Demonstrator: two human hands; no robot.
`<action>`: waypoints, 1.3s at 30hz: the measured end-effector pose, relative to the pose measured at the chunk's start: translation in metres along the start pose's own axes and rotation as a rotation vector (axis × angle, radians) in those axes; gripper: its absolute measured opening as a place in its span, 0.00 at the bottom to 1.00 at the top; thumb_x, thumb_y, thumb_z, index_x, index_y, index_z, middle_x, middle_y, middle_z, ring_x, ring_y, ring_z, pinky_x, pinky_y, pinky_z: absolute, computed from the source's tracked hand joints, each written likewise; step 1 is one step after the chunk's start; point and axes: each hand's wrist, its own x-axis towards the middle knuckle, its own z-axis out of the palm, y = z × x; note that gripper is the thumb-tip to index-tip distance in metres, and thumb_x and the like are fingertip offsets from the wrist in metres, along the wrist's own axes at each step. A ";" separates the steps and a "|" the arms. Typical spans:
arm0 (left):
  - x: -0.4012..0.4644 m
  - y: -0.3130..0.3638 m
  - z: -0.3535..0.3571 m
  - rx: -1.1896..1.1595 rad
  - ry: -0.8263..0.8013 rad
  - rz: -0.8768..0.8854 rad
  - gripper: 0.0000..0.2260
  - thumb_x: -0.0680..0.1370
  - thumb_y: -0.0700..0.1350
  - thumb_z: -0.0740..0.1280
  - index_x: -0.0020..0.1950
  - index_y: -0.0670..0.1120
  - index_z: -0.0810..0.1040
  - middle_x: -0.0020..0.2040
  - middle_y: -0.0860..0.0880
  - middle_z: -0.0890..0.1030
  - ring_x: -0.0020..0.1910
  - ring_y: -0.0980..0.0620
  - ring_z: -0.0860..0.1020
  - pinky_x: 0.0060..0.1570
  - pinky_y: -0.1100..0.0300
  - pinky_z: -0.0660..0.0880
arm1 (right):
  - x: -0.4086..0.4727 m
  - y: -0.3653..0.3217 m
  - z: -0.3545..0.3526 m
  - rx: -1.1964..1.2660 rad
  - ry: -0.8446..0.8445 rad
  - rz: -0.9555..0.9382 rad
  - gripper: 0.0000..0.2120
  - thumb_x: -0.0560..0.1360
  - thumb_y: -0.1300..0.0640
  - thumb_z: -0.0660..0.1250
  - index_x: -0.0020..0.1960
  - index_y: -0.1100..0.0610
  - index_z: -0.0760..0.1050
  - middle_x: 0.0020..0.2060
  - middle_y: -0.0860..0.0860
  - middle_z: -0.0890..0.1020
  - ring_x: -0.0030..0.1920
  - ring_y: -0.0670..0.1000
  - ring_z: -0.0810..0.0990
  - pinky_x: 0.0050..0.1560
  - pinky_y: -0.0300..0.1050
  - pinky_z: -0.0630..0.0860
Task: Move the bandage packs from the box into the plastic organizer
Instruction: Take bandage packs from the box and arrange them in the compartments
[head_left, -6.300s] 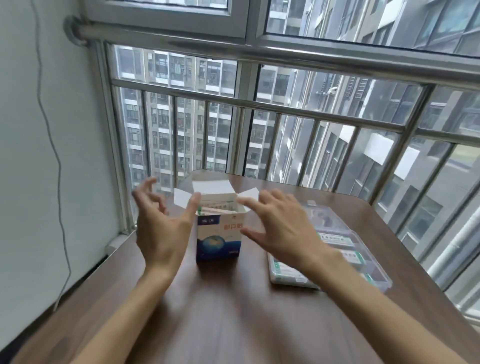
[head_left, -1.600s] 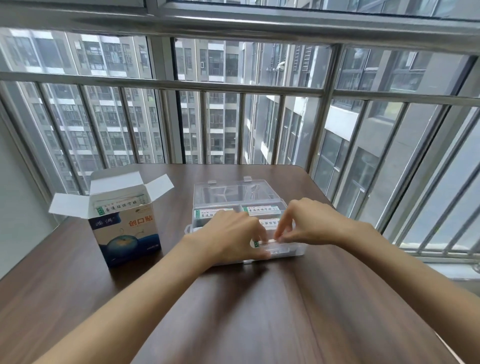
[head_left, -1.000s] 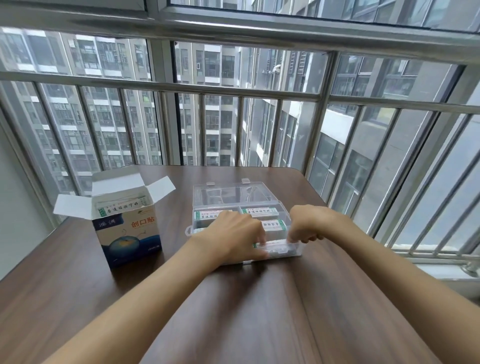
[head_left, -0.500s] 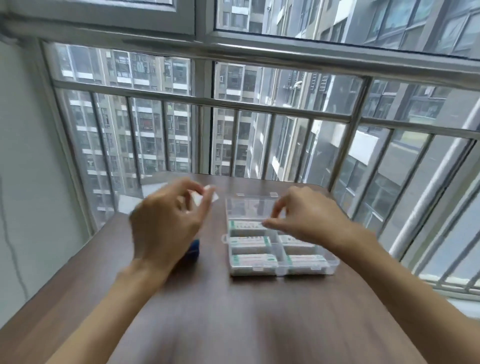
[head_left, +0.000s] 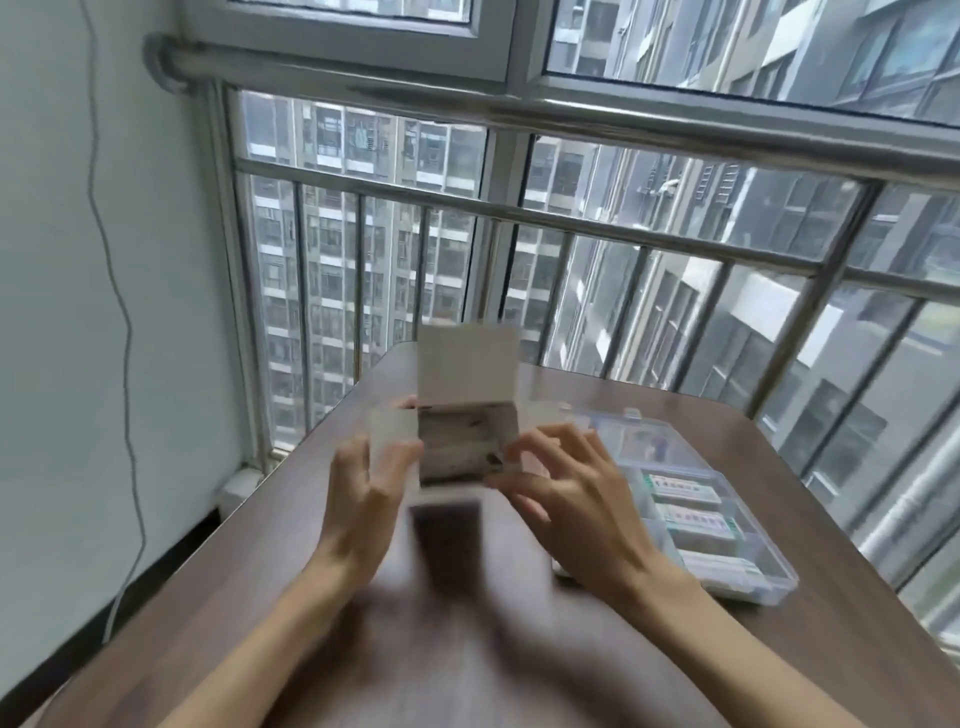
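Hands (head_left: 467, 499) flank open box (head_left: 462, 441), apparently touching; organizer (head_left: 769, 577) right.

The box (head_left: 465, 447) stands on the table (head_left: 260, 561), flaps open, between the left hand (head_left: 363, 499) and right hand (head_left: 576, 499). To its right lies the plastic organizer (head_left: 727, 519), bandage packs (head_left: 698, 519) apparently in its compartments. Behind the table runs a railing (head_left: 571, 218).
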 end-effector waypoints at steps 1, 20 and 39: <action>0.000 -0.003 0.000 -0.006 -0.033 0.012 0.12 0.73 0.47 0.62 0.52 0.52 0.82 0.46 0.57 0.84 0.48 0.61 0.80 0.46 0.63 0.77 | -0.004 -0.001 0.000 0.008 -0.024 -0.004 0.04 0.70 0.57 0.69 0.41 0.50 0.83 0.46 0.48 0.81 0.50 0.51 0.72 0.47 0.43 0.66; 0.001 -0.004 -0.006 0.226 0.149 0.241 0.15 0.72 0.46 0.68 0.56 0.51 0.69 0.59 0.58 0.76 0.58 0.59 0.75 0.55 0.65 0.71 | 0.073 -0.016 -0.016 -0.162 -0.991 0.010 0.12 0.77 0.60 0.56 0.56 0.58 0.74 0.55 0.56 0.77 0.61 0.56 0.68 0.57 0.50 0.61; 0.003 -0.009 -0.014 0.306 -0.090 0.265 0.16 0.75 0.54 0.59 0.60 0.64 0.75 0.57 0.60 0.81 0.58 0.64 0.77 0.58 0.65 0.72 | 0.084 -0.016 -0.015 0.188 -1.133 0.173 0.13 0.78 0.52 0.58 0.36 0.55 0.69 0.35 0.50 0.73 0.43 0.52 0.72 0.52 0.51 0.64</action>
